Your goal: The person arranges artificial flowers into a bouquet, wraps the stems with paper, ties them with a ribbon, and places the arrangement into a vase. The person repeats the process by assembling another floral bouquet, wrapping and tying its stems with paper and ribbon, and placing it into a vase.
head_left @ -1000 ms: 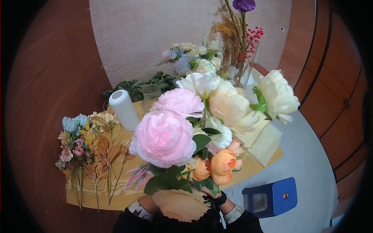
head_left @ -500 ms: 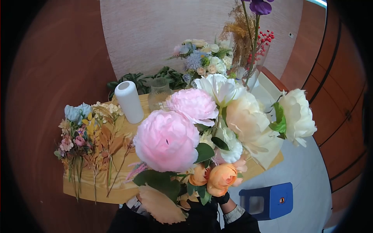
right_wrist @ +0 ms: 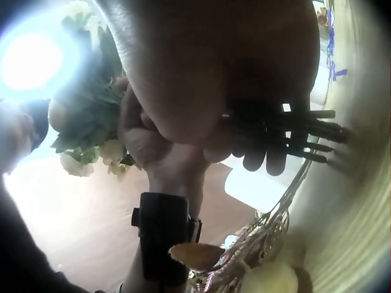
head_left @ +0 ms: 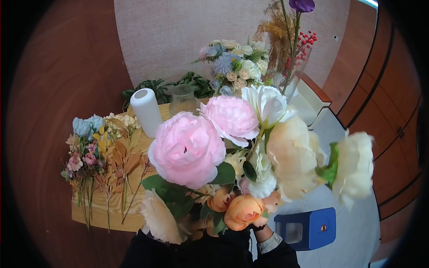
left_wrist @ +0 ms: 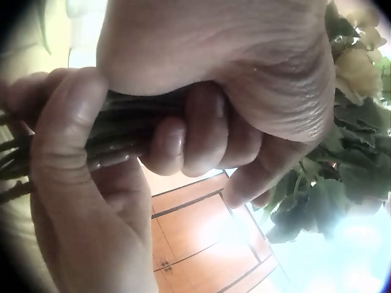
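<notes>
A large bouquet fills the middle of the head view, with pink peonies [head_left: 187, 149], a white flower [head_left: 266, 105], cream peonies [head_left: 292, 156] and orange roses [head_left: 245, 212]. Its blossoms hide both hands there. In the left wrist view, my left hand [left_wrist: 214, 79] curls its fingers round the bundle of dark green stems [left_wrist: 137, 119], close under the leaves. Lower on the same bundle, my right hand [left_wrist: 76, 165] wraps its fingers and thumb round the stems. Cut stem ends [right_wrist: 321, 131] stick out past the right hand's fingers, close over the wooden table.
Loose blue, pink and brown-leaved sprigs [head_left: 96, 156] lie on the table's left [head_left: 143, 210]. Behind them stand a white ribbed vase [head_left: 146, 114] and a clear glass vase [head_left: 184, 100]. Another arrangement [head_left: 234, 67] is at the back. A blue stool [head_left: 308, 228] stands right of the table.
The bouquet has turned in the hands: its cream peonies swing out to the right, and the beige bloom at the bottom moves left and tips up. The head view has also shifted.
</notes>
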`<state>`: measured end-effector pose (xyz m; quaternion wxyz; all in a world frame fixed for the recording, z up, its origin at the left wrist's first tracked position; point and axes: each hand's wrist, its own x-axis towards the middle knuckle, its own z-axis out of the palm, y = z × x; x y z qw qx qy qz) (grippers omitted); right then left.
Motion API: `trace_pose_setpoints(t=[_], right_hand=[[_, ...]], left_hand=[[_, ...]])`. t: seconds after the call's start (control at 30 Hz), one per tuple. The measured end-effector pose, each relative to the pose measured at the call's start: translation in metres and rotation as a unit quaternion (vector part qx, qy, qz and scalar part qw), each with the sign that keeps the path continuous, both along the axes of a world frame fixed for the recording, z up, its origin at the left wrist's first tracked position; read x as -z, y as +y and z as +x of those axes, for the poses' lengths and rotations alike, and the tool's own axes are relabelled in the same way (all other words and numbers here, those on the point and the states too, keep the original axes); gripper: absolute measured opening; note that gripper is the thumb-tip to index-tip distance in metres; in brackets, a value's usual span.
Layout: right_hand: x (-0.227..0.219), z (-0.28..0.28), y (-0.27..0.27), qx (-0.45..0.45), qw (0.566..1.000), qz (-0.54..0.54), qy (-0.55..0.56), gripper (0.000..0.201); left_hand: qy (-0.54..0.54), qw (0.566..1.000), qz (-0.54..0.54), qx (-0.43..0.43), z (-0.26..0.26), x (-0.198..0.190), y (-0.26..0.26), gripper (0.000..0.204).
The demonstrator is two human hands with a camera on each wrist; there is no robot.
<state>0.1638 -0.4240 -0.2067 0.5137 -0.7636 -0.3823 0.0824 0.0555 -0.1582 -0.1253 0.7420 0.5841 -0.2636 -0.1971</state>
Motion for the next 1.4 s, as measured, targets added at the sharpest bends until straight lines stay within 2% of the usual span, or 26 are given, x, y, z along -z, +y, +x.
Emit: trace_pose_setpoints(t=[0.23,0.3,0.63,0.67,0.7,0.73,0.77,0.8,0.83,0.87,0.9,0.93,0.97,1.03,1.07,1.13,1.27,1.33,1.37,1.4], right_hand=[[-0.054,0.001,0.006,0.014,0.999,0.048,-0.008,0.029],[-0.073,0.000,0.008,0.018,0.998,0.062,-0.010,0.028],[-0.167,0.009,0.030,0.023,0.992,0.120,-0.008,0.022],[-0.184,0.014,0.035,-0.044,0.982,0.118,0.141,0.021],[-0.192,0.016,0.039,-0.109,0.945,0.114,0.286,0.021],[-0.182,0.015,0.046,-0.144,0.914,0.212,0.315,0.018],[-0.184,0.013,0.045,-0.146,0.913,0.209,0.317,0.018],[-0.189,0.012,0.045,-0.175,0.880,0.225,0.379,0.019],[-0.193,0.012,0.045,-0.202,0.842,0.241,0.438,0.022],[-0.195,0.012,0.046,-0.203,0.842,0.238,0.440,0.022],[-0.197,0.012,0.046,-0.242,0.802,0.249,0.486,0.023],[-0.197,0.012,0.046,-0.280,0.758,0.258,0.530,0.024],[-0.196,0.011,0.046,-0.279,0.758,0.255,0.532,0.024],[-0.193,0.006,0.051,-0.365,0.675,0.307,0.562,0.026],[-0.193,0.005,0.052,-0.365,0.675,0.305,0.564,0.026],[-0.194,0.004,0.054,-0.388,0.644,0.291,0.592,0.030],[-0.192,0.004,0.052,-0.403,0.645,0.295,0.579,0.027],[-0.198,0.002,0.048,-0.321,0.694,0.286,0.577,0.028],[-0.199,0.002,0.046,-0.333,0.688,0.272,0.585,0.028],[-0.197,0.002,0.042,-0.273,0.735,0.262,0.562,0.029]], left_hand=[[0.044,0.998,-0.020,0.032,0.018,-0.017,0.022,0.028],[0.056,0.997,-0.025,0.041,0.151,-0.093,-0.082,0.028],[0.126,0.988,-0.060,0.072,0.179,-0.113,-0.068,0.030],[0.135,0.986,-0.065,0.075,0.188,-0.119,-0.064,0.030],[0.143,0.984,-0.070,0.078,0.138,-0.093,-0.030,0.030],[0.150,0.982,-0.074,0.081,0.140,-0.094,-0.030,0.030],[0.157,0.981,-0.080,0.084,0.138,-0.092,-0.030,0.031],[0.180,0.944,-0.207,0.186,0.134,-0.151,-0.054,0.019],[0.180,0.944,-0.210,0.183,0.134,-0.158,-0.054,0.019],[0.176,0.948,-0.206,0.168,0.134,-0.162,-0.054,0.014],[0.172,0.952,-0.202,0.153,0.133,-0.163,-0.055,0.010],[0.145,0.942,-0.250,0.170,0.131,-0.163,-0.061,0.009],[0.145,0.941,-0.254,0.168,0.129,-0.166,-0.061,0.009],[0.145,0.943,-0.236,0.184,0.126,-0.172,-0.059,0.005],[0.144,0.943,-0.238,0.183,0.125,-0.173,-0.060,0.005],[0.184,0.906,-0.284,0.253,0.122,-0.175,-0.061,0.006],[0.167,0.921,-0.260,0.237,0.117,-0.179,-0.058,0.007],[0.151,0.965,-0.181,0.111,0.111,-0.186,-0.056,0.011],[0.148,0.967,-0.188,0.091,0.110,-0.189,-0.056,0.011],[0.163,0.973,-0.153,0.062,0.111,-0.190,-0.059,0.014]])
